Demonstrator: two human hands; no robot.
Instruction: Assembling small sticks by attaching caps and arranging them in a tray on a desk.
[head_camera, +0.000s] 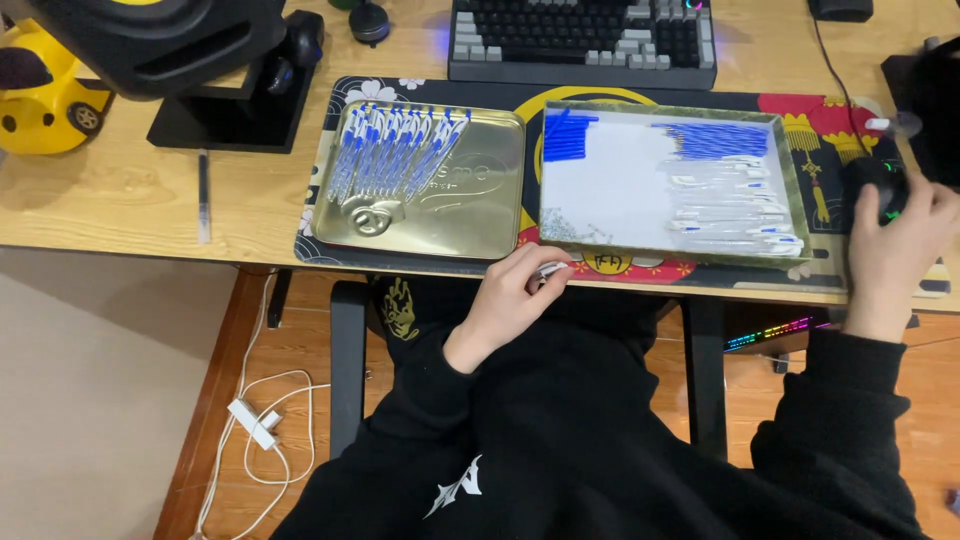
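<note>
Two hands: left hand pinching pen part.

Mouse mostly hidden under right hand; monitor cut off.

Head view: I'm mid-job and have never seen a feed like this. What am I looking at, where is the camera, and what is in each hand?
There is no machine here: a person in a black top sits at a wooden desk, and the one camera is worn on their head, looking down at their own two bare hands.

On a patterned desk mat lie two trays. The gold metal tray carries a row of blue-and-white pens. The shallow box beside it holds blue pen parts and clear pen barrels. A keyboard sits behind them, and a single dark pen lies off to the side.

The left hand pinches a small white pen piece at the desk edge. The right hand rests on a black computer mouse.
</note>
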